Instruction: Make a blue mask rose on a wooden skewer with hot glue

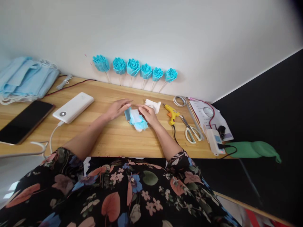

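My left hand and my right hand face each other above the middle of the wooden table. A thin, light-brown stick seems to run between their fingertips, with the fingers of both closed on its ends. Just under it lie loose cut pieces of blue and white face-mask fabric, near the fingers of both hands. One darker blue piece is right below my left thumb; whether they touch I cannot tell. A crumpled white piece rests behind my right hand.
Several blue fabric flowers on sticks lean against the wall. To the right are a yellow glue gun, scissors, tape and a power strip. Leftward lie a power bank, a phone and face masks.
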`<state>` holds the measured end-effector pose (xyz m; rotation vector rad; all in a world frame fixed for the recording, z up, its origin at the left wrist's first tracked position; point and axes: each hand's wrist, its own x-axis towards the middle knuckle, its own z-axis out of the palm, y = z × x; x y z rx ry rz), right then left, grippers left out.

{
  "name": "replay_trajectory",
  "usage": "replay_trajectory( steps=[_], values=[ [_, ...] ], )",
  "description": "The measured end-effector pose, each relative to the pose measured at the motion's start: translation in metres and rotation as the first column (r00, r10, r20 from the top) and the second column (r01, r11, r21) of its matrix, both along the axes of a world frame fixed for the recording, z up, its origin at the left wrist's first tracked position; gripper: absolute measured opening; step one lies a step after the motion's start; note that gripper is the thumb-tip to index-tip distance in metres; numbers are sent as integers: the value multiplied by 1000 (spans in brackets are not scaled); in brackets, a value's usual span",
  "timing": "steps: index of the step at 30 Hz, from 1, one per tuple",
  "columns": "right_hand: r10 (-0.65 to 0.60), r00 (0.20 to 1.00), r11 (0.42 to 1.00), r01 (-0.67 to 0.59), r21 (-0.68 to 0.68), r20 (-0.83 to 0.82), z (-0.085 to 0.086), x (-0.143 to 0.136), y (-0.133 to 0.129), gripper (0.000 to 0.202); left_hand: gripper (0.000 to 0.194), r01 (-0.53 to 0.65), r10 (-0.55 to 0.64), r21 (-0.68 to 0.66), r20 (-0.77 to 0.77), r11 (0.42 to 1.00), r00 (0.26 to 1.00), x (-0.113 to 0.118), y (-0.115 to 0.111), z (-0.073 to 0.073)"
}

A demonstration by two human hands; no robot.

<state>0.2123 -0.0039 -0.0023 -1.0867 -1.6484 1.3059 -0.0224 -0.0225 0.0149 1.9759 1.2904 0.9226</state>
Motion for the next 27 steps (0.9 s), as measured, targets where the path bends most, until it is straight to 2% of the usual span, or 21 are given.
replay_trajectory(
  steps=[5,9,12,15,17,19,20,22,24,25,27],
  values=[
    [-80,989,997,81,7,-121,0,-2,-1,56,84,215,-211,-84,60,973,976,2,-4,4],
    [-255,953,960,269,74,-161,7,5,2,55,83,306,-307,-21,-53,952,950,9,-7,5],
    [-401,906,892,419,169,-132,14,14,6,52,59,352,-344,57,-113,934,932,19,-10,2],
    [-517,845,810,534,242,-134,20,25,11,48,30,385,-380,46,-91,922,921,25,-12,-2],
    [-575,810,765,582,275,-114,23,31,15,48,24,312,-312,-1,11,950,950,24,-11,-2],
    [-616,784,734,606,307,-76,23,36,17,51,26,113,-99,-53,213,992,972,17,-8,0],
    [-627,776,724,610,321,-61,23,38,19,52,28,-5,31,-78,335,997,942,13,-5,3],
    [-633,774,719,605,342,-37,23,41,21,52,30,-185,212,-106,562,977,799,3,0,7],
    [-625,781,725,584,364,-9,21,44,24,48,28,-255,248,-97,705,962,665,-4,4,12],
    [-621,784,728,572,379,11,20,45,25,46,27,-261,243,-94,740,961,628,-5,4,13],
    [-617,782,736,536,413,85,18,47,28,42,30,-235,239,-116,755,965,610,-2,2,15]
  ],
)
